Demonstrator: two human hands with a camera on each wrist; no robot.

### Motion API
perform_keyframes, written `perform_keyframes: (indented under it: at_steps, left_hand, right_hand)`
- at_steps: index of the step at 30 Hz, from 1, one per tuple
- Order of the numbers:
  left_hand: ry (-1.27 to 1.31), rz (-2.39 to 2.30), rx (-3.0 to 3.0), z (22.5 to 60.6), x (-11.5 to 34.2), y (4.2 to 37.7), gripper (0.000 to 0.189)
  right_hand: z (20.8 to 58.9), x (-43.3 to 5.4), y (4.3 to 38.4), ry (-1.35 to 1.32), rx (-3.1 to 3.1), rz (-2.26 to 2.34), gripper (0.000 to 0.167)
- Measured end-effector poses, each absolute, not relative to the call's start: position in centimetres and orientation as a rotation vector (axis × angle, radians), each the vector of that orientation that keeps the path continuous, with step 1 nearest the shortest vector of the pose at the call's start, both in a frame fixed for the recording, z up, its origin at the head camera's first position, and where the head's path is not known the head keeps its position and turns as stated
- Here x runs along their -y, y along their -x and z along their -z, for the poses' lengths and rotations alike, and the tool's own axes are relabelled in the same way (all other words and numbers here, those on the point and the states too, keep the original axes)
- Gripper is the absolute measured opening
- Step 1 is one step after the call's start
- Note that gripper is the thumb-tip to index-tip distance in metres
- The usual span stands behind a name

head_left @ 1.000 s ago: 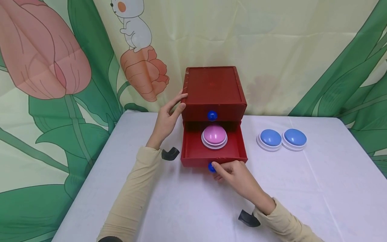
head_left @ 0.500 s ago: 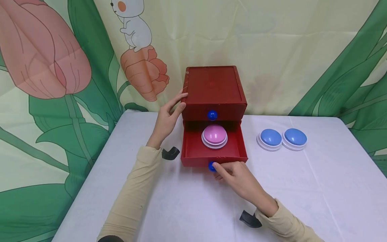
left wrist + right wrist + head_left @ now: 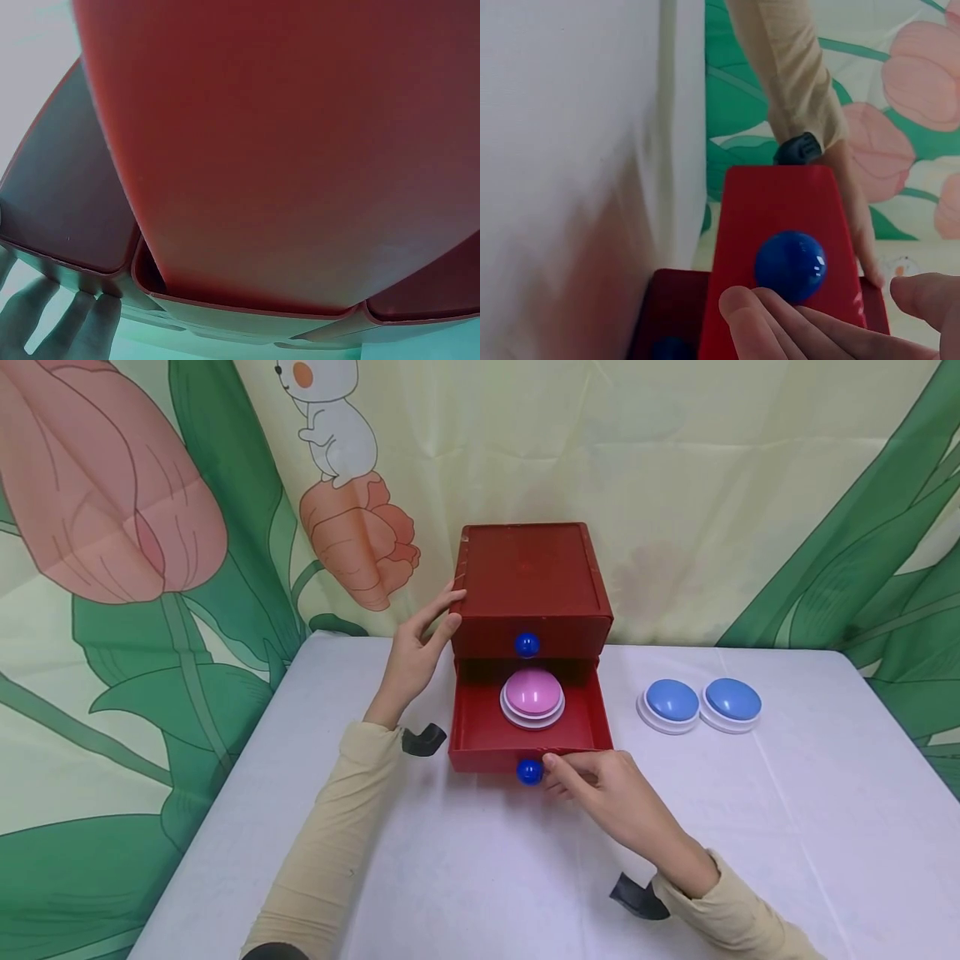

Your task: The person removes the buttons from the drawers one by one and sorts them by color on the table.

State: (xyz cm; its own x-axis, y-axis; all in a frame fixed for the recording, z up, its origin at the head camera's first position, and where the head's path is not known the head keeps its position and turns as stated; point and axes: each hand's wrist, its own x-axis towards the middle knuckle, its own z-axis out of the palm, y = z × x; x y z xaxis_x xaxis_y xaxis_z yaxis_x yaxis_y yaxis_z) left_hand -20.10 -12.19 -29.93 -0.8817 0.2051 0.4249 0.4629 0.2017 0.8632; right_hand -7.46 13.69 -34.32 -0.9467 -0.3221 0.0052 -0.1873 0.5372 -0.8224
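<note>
A red two-drawer box (image 3: 528, 572) stands at the table's back, its lower drawer (image 3: 480, 739) pulled out. Inside that drawer sits a pink push button (image 3: 532, 695) on a white base. My left hand (image 3: 412, 660) rests against the box's left side; its fingers (image 3: 64, 322) lie along the wall in the left wrist view. Just right of the lower drawer's blue knob (image 3: 529, 772) is my right hand (image 3: 611, 793). In the right wrist view its thumb and fingers (image 3: 802, 330) are spread apart near the knob, holding nothing.
Two blue push buttons (image 3: 672, 702) on white bases stand side by side right of the box. The upper drawer, with its own blue knob (image 3: 527, 645), is closed. A printed curtain (image 3: 675, 510) hangs behind the white-covered table (image 3: 465, 877).
My right hand has let go of the lower knob and moved slightly right, leaving the knob in full view. The left hand, drawer and buttons stay in place.
</note>
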Motion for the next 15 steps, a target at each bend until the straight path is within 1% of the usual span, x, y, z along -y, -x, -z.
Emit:
perform_keyframes:
  at_steps: [9,15]
  left_hand:
    - [0.627,1.738,2.271,30.1,12.2,20.2,0.042]
    - [0.632,1.745,2.268,30.0,12.2,20.2,0.041]
  right_hand:
    - [32.4,-14.2,7.3,0.436,-2.697,1.311,0.029]
    - [31.8,-14.5,7.4,0.495,-2.751,1.345,0.023]
